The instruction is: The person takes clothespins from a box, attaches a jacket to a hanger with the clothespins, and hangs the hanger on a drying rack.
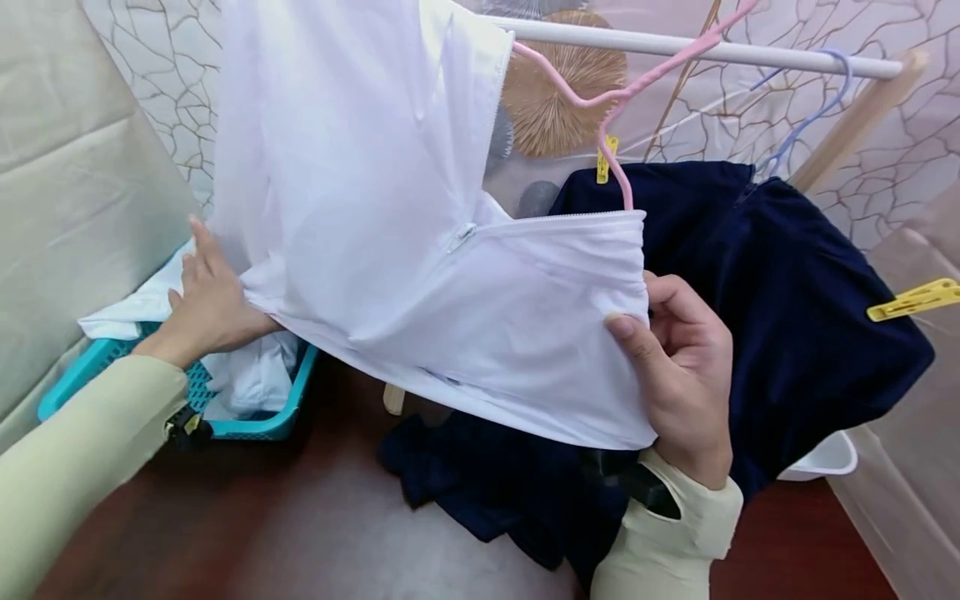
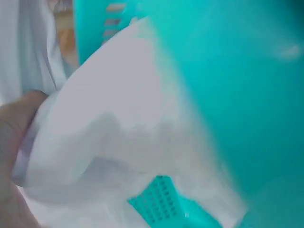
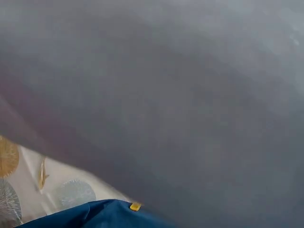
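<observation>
A white garment with a zipper (image 1: 360, 217) spreads across the middle of the head view, its zip partly undone around the slider. A pink hanger (image 1: 618, 96) reaches into its opening beside the rail. At the garment's right edge, my right hand (image 1: 686, 367) pinches the cloth between thumb and fingers. My left hand (image 1: 213, 304) is at the lower left edge, fingers extended upward against the cloth; its thumb is partly hidden. In the left wrist view, white cloth (image 2: 109, 109) lies close to the hand. Grey-looking cloth (image 3: 156, 104) fills most of the right wrist view.
A teal basket (image 1: 300, 392) with white clothes stands at lower left. Under the white rail (image 1: 637, 46), a navy garment (image 1: 810, 333) hangs on a blue hanger (image 1: 821, 108), with a yellow clothespin (image 1: 911, 300). Dark cloth (image 1: 510, 492) lies below; a white container (image 1: 825, 458) is at right.
</observation>
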`<state>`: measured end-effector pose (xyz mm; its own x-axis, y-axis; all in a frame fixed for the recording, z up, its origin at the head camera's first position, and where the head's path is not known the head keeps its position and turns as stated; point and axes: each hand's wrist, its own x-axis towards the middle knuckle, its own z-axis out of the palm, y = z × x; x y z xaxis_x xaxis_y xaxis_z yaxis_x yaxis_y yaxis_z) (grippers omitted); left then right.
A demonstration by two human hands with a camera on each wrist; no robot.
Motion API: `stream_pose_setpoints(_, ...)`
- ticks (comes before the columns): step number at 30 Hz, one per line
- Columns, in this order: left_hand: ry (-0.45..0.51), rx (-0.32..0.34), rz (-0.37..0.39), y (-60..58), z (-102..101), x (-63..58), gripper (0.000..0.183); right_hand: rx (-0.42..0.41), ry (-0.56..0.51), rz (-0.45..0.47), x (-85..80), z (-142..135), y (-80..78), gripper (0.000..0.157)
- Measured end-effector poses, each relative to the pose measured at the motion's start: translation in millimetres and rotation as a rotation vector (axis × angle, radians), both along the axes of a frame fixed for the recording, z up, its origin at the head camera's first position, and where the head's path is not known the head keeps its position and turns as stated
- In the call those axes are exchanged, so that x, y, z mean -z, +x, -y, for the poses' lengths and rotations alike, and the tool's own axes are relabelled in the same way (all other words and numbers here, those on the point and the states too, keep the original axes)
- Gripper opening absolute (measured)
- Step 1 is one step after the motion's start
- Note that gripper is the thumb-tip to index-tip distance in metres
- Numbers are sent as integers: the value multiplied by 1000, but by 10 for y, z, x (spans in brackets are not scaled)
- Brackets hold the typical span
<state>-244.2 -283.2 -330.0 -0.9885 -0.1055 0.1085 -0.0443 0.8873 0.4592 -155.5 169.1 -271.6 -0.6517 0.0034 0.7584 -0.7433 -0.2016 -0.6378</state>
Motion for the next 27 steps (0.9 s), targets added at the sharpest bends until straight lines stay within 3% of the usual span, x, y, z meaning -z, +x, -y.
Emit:
stream_pose_setpoints(4, -24, 25, 5, -98, 52, -91, 149, 8, -68, -22, 38, -68, -40, 11)
stream_pose_setpoints(11, -86, 218, -43, -233, 30, -108, 78, 25, -136, -53, 58, -193, -68, 12)
stream_pose_setpoints(18, -106, 395, -46, -382, -142, -89, 52, 44, -160, -77, 57, -276, -17, 16)
stream_pose_setpoints(20, -77, 431, -9, -380, -180, -118, 42, 60, -179, -88, 52, -302, 1, 17)
stream_pose_setpoints(23, -41, 434, 12, -330, -216, -199, 34, 95, -213, -103, 39, -338, 25, 18)
stream_pose_setpoints(27, -29, 401, -80, -193, -269, -390, 26, 144, -280, -110, 3, -373, 59, 20)
